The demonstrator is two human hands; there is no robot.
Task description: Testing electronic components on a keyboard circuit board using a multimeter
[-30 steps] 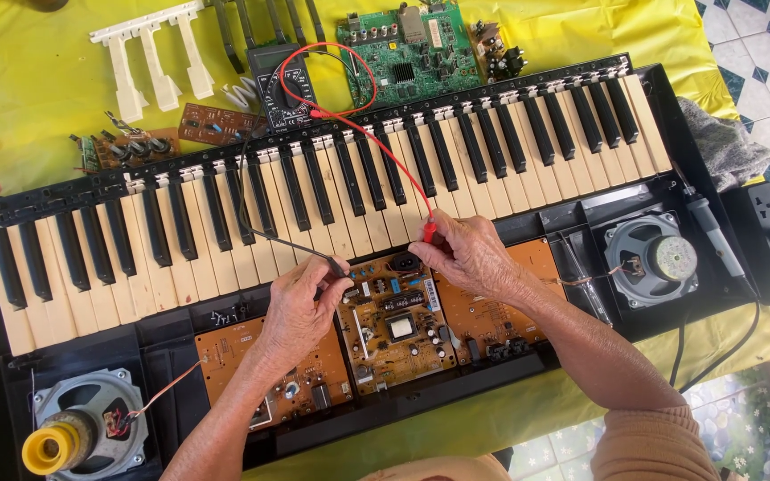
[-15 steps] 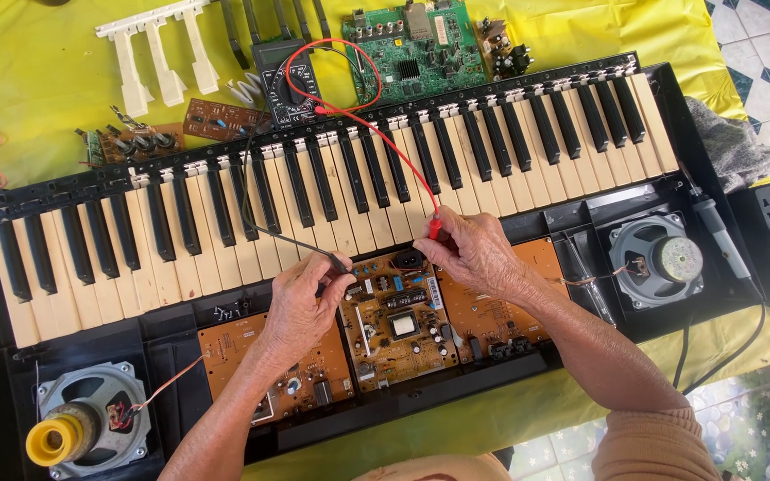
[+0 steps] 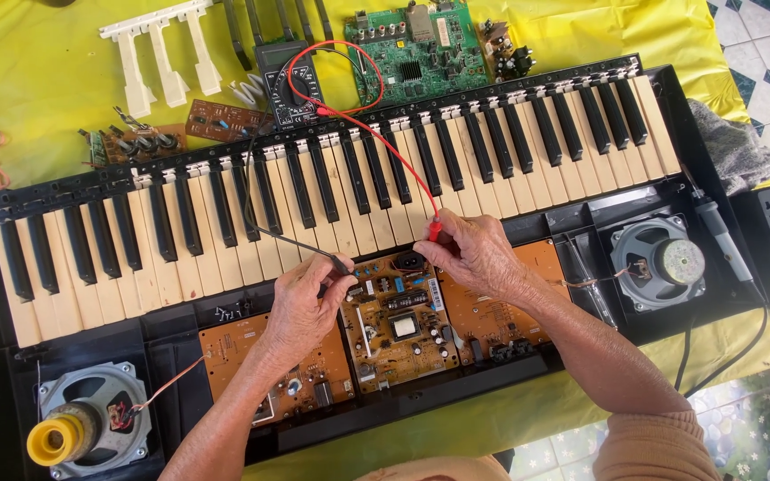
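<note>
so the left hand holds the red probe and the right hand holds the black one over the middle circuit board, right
Not quite: the colours are swapped. In the head view the left hand holds the black meter probe, and the right hand holds the red meter probe. Both are over the middle brown circuit board in the opened black keyboard, as you said.

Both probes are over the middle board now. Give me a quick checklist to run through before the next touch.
1. Left hand grips black probe: ok.
2. Right hand grips red probe: ok.
3. Both leads run back to the multimeter: ok.
4. Probe tips on chosen points of the middle circuit board: cannot tell, fingers hide them.
5. Meter dial setting: cannot tell, too small.
6. Red lead lies loose across the keys, not snagged: ok.
</note>
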